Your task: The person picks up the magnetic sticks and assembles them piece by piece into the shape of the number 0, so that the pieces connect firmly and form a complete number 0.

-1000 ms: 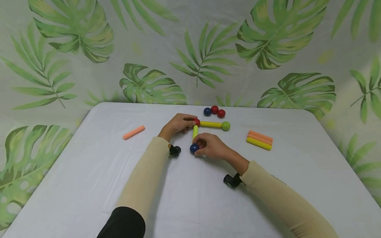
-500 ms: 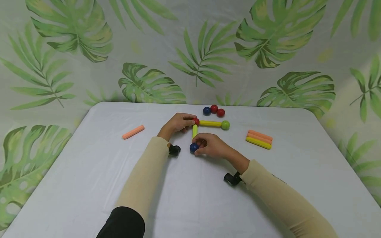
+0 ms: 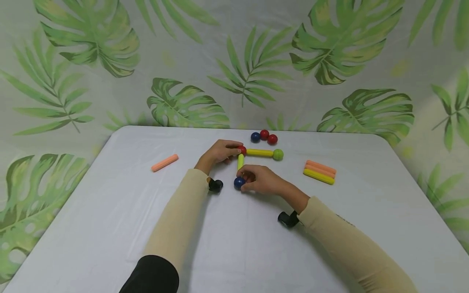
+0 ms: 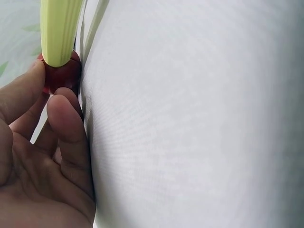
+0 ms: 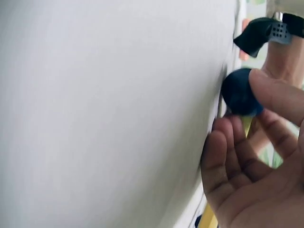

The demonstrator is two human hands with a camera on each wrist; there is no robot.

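The corner red ball [image 3: 242,150] is pinched by the left hand [image 3: 220,151]. Its thumb is pressed to one side of the ball, and fingertips are put against it too. The fingers are bent a bit, and the ball is held at their tips, out from the palm.

On the near side of the corner red ball, the near blue ball [image 3: 239,182] is gripped by the right hand [image 3: 261,180]. This ball is held by the thumb and fingertips, and the other fingers are loosely bent. Between the two balls, a pale green stick [image 3: 240,161] is seen, with one end set against the corner red ball. Its other end is hidden by the right hand's fingers in the head view.

To the right of the corner red ball, a long yellow stick [image 3: 259,153] is laid, with a green ball [image 3: 278,154] at its far end. Behind the corner red ball, the back blue ball [image 3: 255,137] and two back red balls [image 3: 268,137] are grouped. Well to its left, a lone orange stick [image 3: 165,162] is placed.
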